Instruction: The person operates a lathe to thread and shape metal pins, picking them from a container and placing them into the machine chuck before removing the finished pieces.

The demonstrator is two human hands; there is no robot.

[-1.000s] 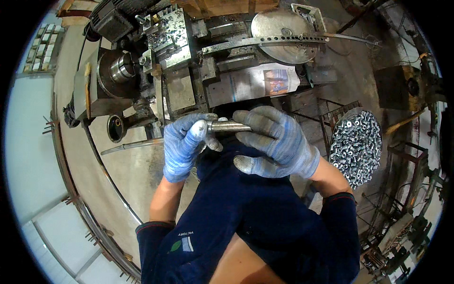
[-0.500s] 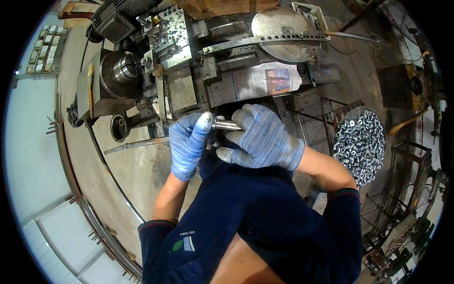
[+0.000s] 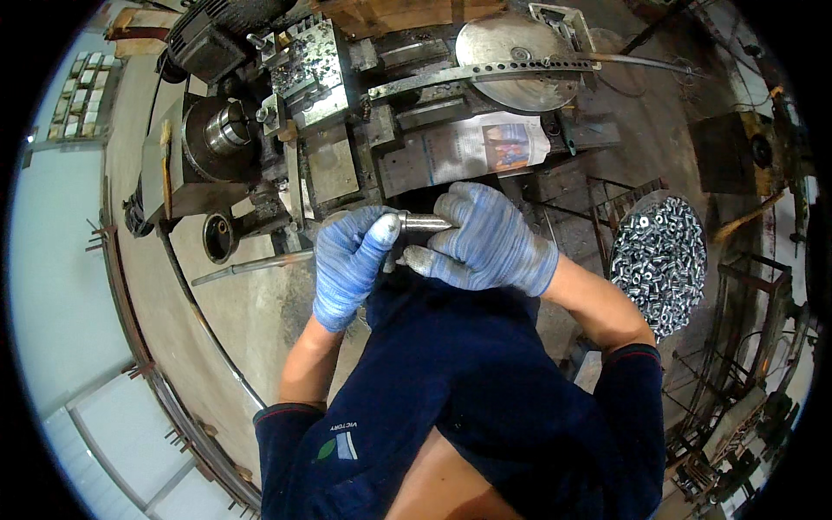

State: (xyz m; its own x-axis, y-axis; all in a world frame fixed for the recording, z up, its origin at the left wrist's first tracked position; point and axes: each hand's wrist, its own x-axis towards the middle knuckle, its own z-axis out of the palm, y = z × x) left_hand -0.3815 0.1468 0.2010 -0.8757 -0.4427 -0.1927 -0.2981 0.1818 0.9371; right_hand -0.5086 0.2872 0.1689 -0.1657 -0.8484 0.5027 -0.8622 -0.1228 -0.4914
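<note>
Both my hands wear blue-grey knitted gloves and meet in front of my dark shirt, at the near edge of a lathe-like machine. Between them lies a short, shiny metal cylinder (image 3: 425, 223), roughly level, with a wider collar at its left end. My left hand (image 3: 347, 264) is closed on the collar end, its thumb pressed on top. Around the right end wrap the fingers of my right hand (image 3: 492, 241), which hide that tip. Below the cylinder, a small grey shape by the left fingers is too dark to make out.
At the left stands a machine chuck (image 3: 224, 130), with a long-handled brush (image 3: 165, 173) beside it. A rod (image 3: 251, 267) sticks out leftward near my left wrist. Newspaper (image 3: 451, 156) and a round metal disc (image 3: 498, 43) lie beyond. Small metal parts (image 3: 659, 260) are heaped at the right.
Both hands have shifted slightly right, and the right hand a little upward. More of the cylinder and its collar now shows between them; the grip remains on both ends.
</note>
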